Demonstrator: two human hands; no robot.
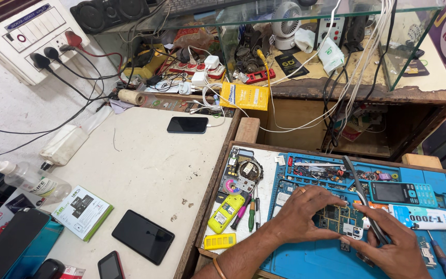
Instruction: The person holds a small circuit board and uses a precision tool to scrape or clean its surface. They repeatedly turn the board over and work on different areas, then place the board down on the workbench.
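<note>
A circuit board (336, 216) lay on the blue mat (305, 258), near its middle. The left hand (305, 214) was pressed on the board's left edge, fingers bent and close together. The right hand (393, 245), at the board's right edge, was closed around tweezers (362, 199), held like a pen and slanting up and away from the board. A glue tube (427, 218) lay just right of the board, and a keypad phone (402, 193) beyond it.

A pale, scuffed surface (145, 160) lies left of a worn wooden shelf unit (367, 95). Above that unit sits a glass case (409, 46); a white switchboard (27, 36) hangs far left of it.
</note>
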